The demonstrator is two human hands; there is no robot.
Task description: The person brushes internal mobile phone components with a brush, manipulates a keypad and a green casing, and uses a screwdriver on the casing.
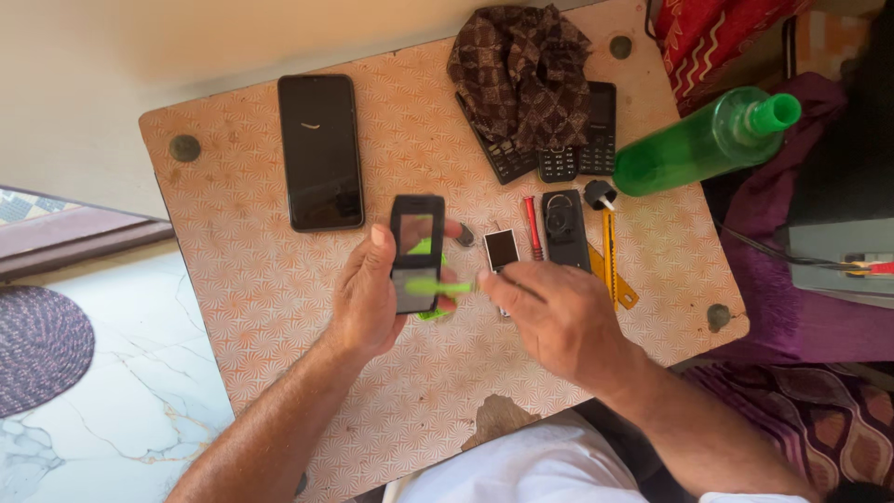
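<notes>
Your left hand (368, 298) has its fingers wrapped around a small black keypad phone body with an open front (416, 251), held just above the orange patterned table (261, 279). Your right hand (559, 317) pinches a thin bright green plastic tool (438, 287), its tip laid across the phone's lower half. Just right of the phone lie a small loose display panel (501, 249), a red-handled screwdriver (533, 226) and a black back cover (565, 228). A large black smartphone (320, 151) rests well to the left.
</notes>
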